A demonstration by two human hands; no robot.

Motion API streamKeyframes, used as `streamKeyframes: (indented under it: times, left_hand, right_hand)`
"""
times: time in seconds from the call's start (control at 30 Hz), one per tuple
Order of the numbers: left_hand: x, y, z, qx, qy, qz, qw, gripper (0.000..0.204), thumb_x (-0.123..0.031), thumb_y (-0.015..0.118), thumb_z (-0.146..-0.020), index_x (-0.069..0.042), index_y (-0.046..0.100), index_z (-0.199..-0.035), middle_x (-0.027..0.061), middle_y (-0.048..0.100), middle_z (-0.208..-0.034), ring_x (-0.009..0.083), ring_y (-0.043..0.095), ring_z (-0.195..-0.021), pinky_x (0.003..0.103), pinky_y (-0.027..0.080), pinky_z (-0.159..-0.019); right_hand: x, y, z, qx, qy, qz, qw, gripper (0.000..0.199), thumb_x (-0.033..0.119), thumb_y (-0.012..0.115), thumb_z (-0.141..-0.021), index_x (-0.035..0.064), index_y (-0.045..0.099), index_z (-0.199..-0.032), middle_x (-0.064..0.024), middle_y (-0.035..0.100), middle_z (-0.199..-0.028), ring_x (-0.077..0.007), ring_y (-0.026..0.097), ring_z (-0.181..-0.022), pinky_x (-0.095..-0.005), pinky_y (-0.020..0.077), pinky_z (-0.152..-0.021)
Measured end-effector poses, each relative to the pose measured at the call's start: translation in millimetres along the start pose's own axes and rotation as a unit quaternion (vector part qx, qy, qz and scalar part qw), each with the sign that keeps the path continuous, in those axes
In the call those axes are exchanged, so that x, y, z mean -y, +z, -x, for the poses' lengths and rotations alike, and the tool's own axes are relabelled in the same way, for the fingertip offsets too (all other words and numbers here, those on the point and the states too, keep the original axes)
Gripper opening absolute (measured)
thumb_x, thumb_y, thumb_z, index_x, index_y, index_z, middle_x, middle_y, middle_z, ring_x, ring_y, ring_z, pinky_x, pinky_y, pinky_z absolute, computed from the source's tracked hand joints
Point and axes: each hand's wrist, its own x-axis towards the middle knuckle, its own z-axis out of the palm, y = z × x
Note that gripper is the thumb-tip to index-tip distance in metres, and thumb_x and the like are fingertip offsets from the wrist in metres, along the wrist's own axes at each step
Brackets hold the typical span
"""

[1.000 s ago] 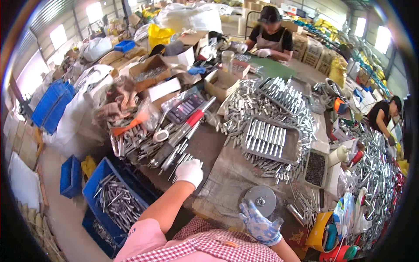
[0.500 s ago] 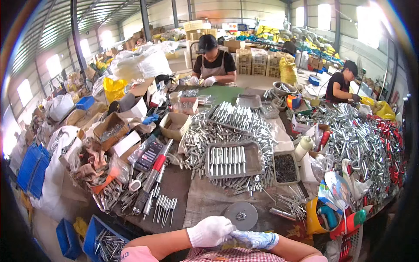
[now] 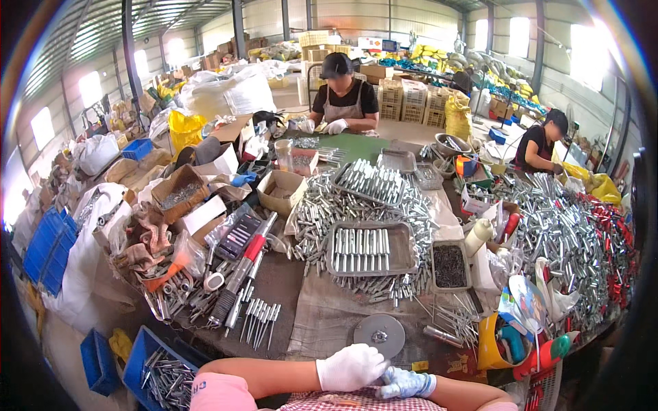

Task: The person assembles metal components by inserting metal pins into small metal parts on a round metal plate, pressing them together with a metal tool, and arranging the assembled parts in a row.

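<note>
My left hand (image 3: pixel 351 366) in a white glove rests against my right hand (image 3: pixel 406 383), which wears a worn bluish-white glove; both sit close to my chest at the table's near edge. The left fingers seem to tug at the right glove. Neither hand holds a tool. Just beyond them lies a round grey metal disc (image 3: pixel 379 335) on sacking. A metal tray (image 3: pixel 370 249) holds a row of shiny metal tubes. A fan of thin metal rods (image 3: pixel 259 320) lies left of the disc.
Heaps of metal tubes (image 3: pixel 329 205) cover the table. A small tray of dark screws (image 3: pixel 450 266) stands to the right. Blue crates (image 3: pixel 159 373) of parts sit at lower left. One person (image 3: pixel 340 96) works across the table, another person (image 3: pixel 541 140) at the far right.
My left hand pulled back from the rods on the table to meet my right hand near my chest. The view has lifted and turned left.
</note>
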Motion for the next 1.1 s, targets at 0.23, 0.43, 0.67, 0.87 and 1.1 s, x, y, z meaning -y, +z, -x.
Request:
streamKeyframes:
  times: [0.23,0.43,0.67,0.87,1.1]
  left_hand:
    - [13,6,-11,-0.097,-0.102,0.107,0.984,0.088,-0.041,0.079,-0.070,0.005,0.044,-0.136,0.0203,0.060,-0.112,0.0356,0.059,-0.105,0.045,0.048,-0.087]
    - [41,0,-27,-0.446,-0.032,0.594,0.668,0.103,-0.068,0.064,-0.082,-0.005,0.024,-0.154,0.0217,0.045,-0.145,0.0367,0.043,-0.136,0.054,0.033,-0.113]
    - [43,-6,-38,-0.399,0.045,0.799,0.448,0.093,-0.075,0.040,-0.091,0.000,0.039,-0.147,0.0204,0.059,-0.133,0.0386,0.054,-0.124,0.060,0.033,-0.111]
    - [58,6,-30,-0.393,0.033,0.821,0.414,0.084,-0.071,0.044,-0.093,0.000,0.054,-0.135,0.0124,0.068,-0.114,0.0262,0.067,-0.085,0.048,0.052,-0.087]
    - [35,-22,-60,-0.511,-0.018,0.583,0.632,0.111,-0.082,0.058,-0.075,-0.007,0.029,-0.153,0.0177,0.038,-0.152,0.0347,0.049,-0.130,0.048,0.048,-0.099]
  right_hand:
    - [-7,7,-7,-0.085,-0.045,-0.092,0.991,0.103,0.062,0.065,-0.086,0.0034,0.019,-0.157,-0.0110,0.036,-0.152,-0.0237,0.032,-0.140,-0.0367,0.0259,-0.116]
    - [10,8,-36,-0.204,-0.157,-0.308,0.916,0.082,0.033,0.074,-0.087,0.0009,0.032,-0.150,-0.0117,0.048,-0.144,-0.0214,0.048,-0.131,-0.0384,0.0352,-0.113]
    - [34,10,-62,-0.286,-0.139,0.009,0.948,0.038,0.020,0.069,-0.094,0.0018,0.060,-0.126,-0.0070,0.070,-0.112,-0.0153,0.063,-0.102,-0.0305,0.0479,-0.094]
    - [46,9,-61,-0.285,-0.108,0.270,0.913,0.028,0.025,0.068,-0.091,0.0070,0.067,-0.113,-0.0156,0.071,-0.093,-0.0293,0.069,-0.086,-0.0391,0.0529,-0.079]
    - [56,16,-58,-0.214,-0.079,0.411,0.882,0.017,0.020,0.068,-0.081,0.0070,0.068,-0.093,-0.0183,0.069,-0.082,-0.0404,0.066,-0.079,-0.0474,0.0533,-0.069]
